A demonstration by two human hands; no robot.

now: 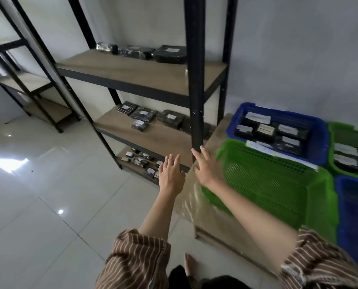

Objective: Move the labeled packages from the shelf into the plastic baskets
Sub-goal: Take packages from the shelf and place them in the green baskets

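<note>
Flat black packages (141,161) with white labels are lying on the lowest shelf board (173,158), just beyond the left hand (170,175). Both hands are reaching with fingers spread wide, holding nothing. The black metal shelf post (196,80) is rising just beyond the right hand (207,168), and a perforated green plastic basket (278,184) is sitting to its right.

Black upright post (195,84) stands right before the open right hand (207,170). Left of it, the middle shelf board (144,136) lies open in front of its packages (153,117).
</note>
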